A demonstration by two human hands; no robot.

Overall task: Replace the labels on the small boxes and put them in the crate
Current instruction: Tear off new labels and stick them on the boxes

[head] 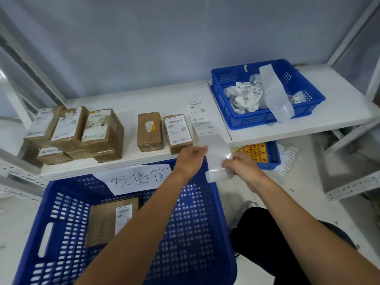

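Head view: label strip [216, 154] pinched between left grip [192, 159], right grip [241, 167].

A white paper sheet [135, 178] on the far rim of the big blue crate [197, 233] carries the large handwritten characters 发货筐. One brown box [100, 128] in the left stack on the shelf [127, 99] has "4-4" penned across its top. The labelled box [177, 130] and the label strip [198, 116] show barcodes and square codes, but their small print cannot be read.
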